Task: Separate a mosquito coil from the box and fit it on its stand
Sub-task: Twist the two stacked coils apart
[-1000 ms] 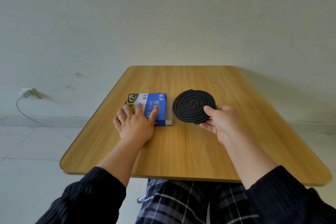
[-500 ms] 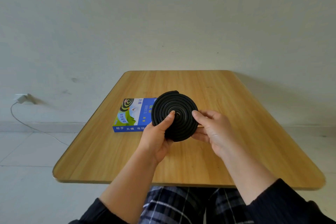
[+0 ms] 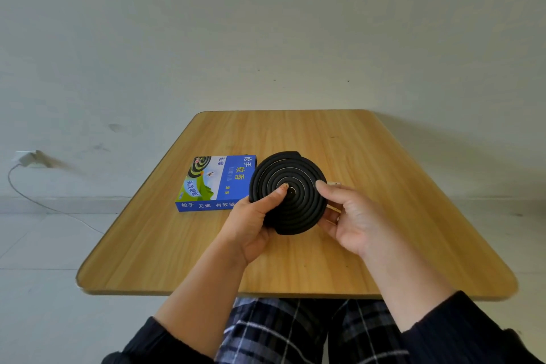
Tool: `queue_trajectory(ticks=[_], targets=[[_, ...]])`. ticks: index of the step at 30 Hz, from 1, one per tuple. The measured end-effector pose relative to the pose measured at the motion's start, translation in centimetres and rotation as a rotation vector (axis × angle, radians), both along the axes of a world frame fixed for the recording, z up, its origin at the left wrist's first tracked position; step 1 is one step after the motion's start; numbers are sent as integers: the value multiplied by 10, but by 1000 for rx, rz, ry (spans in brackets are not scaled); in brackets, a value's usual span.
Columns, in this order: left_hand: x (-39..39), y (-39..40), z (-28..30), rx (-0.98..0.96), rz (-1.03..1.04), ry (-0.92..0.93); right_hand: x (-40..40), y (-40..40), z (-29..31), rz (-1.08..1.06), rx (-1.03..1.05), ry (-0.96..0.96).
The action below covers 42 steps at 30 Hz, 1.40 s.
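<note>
A black spiral mosquito coil [image 3: 295, 207] is held up above the wooden table [image 3: 295, 263], its flat face tilted toward me. My left hand [image 3: 251, 224] grips its left edge, thumb pressed near the spiral's centre. My right hand [image 3: 351, 216] holds its right edge, thumb on the rim. The blue coil box [image 3: 215, 183] lies flat on the table, left of and behind the coil, partly hidden by it. A small pale piece [image 3: 335, 184] shows on the table just behind my right thumb; I cannot tell what it is.
The table has rounded corners, with a pale wall close behind its far edge. A wall socket with a cable [image 3: 26, 158] is low on the left. My checked trousers [image 3: 283, 331] show under the near edge.
My left hand left the box and joined the right on the coil, which was lifted off the table and brought toward me. In the last half second the hold barely shifted.
</note>
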<state>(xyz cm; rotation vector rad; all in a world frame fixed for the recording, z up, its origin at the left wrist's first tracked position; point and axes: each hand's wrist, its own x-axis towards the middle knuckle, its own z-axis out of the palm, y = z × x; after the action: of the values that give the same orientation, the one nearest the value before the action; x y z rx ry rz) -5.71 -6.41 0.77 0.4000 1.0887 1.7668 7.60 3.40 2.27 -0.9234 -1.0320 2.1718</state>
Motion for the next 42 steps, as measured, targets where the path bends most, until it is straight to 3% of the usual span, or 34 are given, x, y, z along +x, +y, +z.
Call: queue_trajectory(ticks=[5,12,17,23,29,35,42], targets=[[0,0,-1,63,-111,-90,1,-1,0,58,-144,102],[2,2,-3,27,-144,-20,2,3,3,56,65,-30],[1,0,-3,25,-189,-3,5,3,-3,81,3,1],[3,-1,-2,2,-164,-1,3,1,-2,70,175,-76],[4,0,-3,66,-157,-7,-2,-2,-9,-36,50,67],[4,-2,-7,151,-175,-50,-4,-7,-11,19,22,80],[3,0,-13,152,-124,-51,-4,-8,-10,38,289,-28]])
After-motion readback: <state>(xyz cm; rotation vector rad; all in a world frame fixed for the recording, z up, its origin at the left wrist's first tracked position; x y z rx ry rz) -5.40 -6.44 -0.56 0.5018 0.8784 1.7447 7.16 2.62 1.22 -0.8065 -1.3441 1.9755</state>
